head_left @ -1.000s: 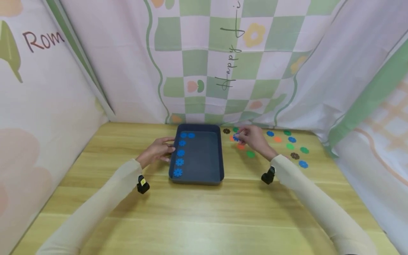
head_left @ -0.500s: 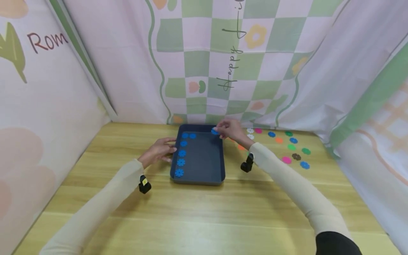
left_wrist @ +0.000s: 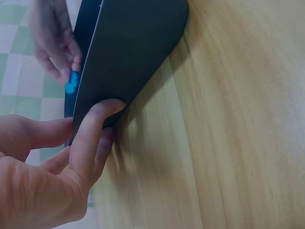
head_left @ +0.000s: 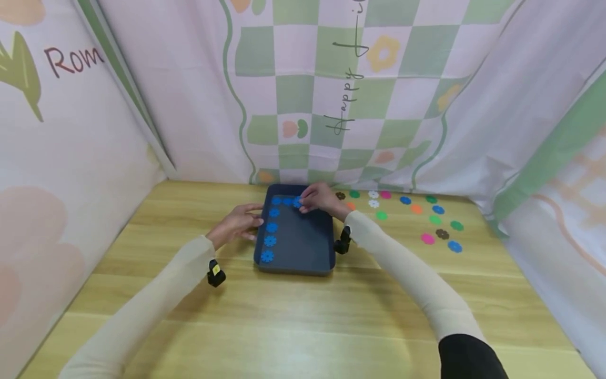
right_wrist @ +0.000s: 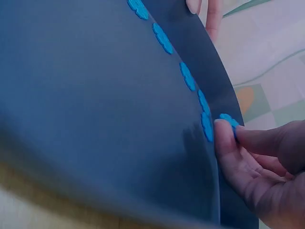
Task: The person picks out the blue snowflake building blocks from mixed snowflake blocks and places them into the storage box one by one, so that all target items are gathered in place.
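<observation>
In the head view the right hand (head_left: 321,198) is covering most of the blue flower piece (head_left: 297,202) it is pinching at the tray's (head_left: 326,247) 12 o'clock end, so only a sliver is showing. The scattered coloured pieces (head_left: 427,238) at 2 o'clock are reading too small to make out their shapes. In the left wrist view the left hand (left_wrist: 45,176) is being cut off by the lower left edge, and the tray wall is hiding the fingers' tips behind it. In the right wrist view the near tray floor is blurring out, and the right hand is running off the lower right edge.
</observation>
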Available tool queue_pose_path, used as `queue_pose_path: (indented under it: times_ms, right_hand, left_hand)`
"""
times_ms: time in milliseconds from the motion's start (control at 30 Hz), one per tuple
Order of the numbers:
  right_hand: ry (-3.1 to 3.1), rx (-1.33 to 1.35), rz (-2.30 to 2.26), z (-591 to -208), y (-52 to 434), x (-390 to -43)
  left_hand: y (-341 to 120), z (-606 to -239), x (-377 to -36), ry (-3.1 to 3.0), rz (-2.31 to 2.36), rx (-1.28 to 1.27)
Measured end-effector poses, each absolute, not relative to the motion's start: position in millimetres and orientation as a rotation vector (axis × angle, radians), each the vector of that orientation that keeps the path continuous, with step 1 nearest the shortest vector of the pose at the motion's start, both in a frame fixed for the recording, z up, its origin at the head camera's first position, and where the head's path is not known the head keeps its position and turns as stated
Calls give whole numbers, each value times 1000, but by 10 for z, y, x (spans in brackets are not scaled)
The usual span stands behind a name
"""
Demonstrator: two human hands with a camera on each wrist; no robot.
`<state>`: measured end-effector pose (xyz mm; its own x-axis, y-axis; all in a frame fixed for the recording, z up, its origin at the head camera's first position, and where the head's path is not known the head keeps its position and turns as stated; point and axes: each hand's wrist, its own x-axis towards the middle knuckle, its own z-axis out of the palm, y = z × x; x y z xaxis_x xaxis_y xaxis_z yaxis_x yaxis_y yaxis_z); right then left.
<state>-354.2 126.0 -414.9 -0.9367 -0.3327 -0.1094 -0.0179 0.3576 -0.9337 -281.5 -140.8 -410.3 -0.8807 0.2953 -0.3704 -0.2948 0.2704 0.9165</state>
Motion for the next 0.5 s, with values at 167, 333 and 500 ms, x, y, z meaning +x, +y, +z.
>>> queue_pose_path:
  times_ms: [167,333,500]
  right_hand:
    - [2349,-283,-1498,-4146,1149,-3531]
    - [2389,-268,-1392,-4175,1039,-3541]
    - [2439,-191,-1291,-4163,950,-3555]
  left_hand:
    - [-1405,-4107,-2813,2074,1658,-1]
    - [-1408,-4098,-2807,2087,1643,0]
    - [-1402,-4100,-2811,2090,1639,11]
